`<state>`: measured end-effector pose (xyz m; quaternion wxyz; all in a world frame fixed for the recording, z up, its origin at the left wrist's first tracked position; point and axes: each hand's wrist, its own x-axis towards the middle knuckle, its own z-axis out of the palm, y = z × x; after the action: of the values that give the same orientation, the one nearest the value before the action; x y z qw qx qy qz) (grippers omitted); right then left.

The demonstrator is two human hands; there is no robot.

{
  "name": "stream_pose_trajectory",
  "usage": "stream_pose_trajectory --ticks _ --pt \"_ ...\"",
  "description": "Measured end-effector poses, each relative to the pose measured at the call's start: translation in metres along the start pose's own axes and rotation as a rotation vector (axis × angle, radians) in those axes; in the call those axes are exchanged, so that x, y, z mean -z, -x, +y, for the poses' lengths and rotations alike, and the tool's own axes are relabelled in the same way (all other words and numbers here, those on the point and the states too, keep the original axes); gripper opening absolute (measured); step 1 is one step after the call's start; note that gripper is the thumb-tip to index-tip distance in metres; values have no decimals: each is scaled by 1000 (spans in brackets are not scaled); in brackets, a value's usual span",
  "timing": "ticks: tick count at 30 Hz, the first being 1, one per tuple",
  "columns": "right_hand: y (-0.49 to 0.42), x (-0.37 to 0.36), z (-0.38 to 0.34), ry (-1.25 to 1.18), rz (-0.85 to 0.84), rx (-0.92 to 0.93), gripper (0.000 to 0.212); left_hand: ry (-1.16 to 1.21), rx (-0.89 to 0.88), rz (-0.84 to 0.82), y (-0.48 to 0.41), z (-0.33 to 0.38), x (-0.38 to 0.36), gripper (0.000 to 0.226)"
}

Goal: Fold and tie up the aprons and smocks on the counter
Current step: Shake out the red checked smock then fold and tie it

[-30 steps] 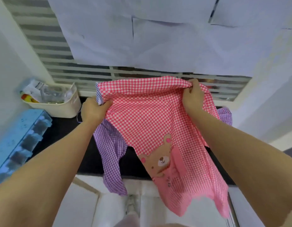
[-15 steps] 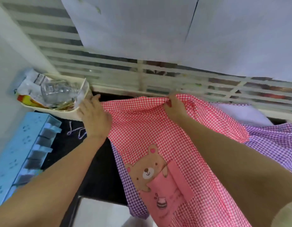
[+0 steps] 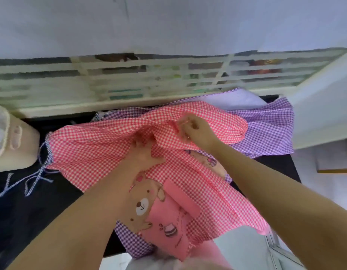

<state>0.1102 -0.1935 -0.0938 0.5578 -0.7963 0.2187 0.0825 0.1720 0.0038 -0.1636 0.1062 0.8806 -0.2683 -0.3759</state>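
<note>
Countertop (image 3: 22,221) dark, slatted window (image 3: 52,84) behind, pink smock (image 3: 91,149) spread

Pink gingham smock (image 3: 102,152): thin woven cloth, matt, creased where pinched by the fingers of the right hand (image 3: 196,131) and bunched over those of the left hand (image 3: 143,152). Nearer than the fingers, bear patch (image 3: 143,203) of smoother printed cloth and plain pink pocket (image 3: 168,221), flat and matt. Beyond and right of the fingers, purple gingham smock (image 3: 266,129), same matt weave. Left of the fingers, striped ties (image 3: 32,182) of thin cloth on a dark matt counter (image 3: 22,221); farther left, cream plastic basket (image 3: 19,145), smooth, dull sheen. Beyond the fingers, white-painted window grille (image 3: 129,82), smooth; above it, matt white paper sheets (image 3: 168,22).
</note>
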Motion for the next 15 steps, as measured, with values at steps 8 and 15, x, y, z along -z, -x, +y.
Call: stream_pose_trajectory --ticks 8,15 --pt "93 70 98 382 -249 -668 35 -164 237 106 -13 33 -27 125" --pt "154 55 156 582 -72 -536 85 -200 42 508 19 81 -53 54"
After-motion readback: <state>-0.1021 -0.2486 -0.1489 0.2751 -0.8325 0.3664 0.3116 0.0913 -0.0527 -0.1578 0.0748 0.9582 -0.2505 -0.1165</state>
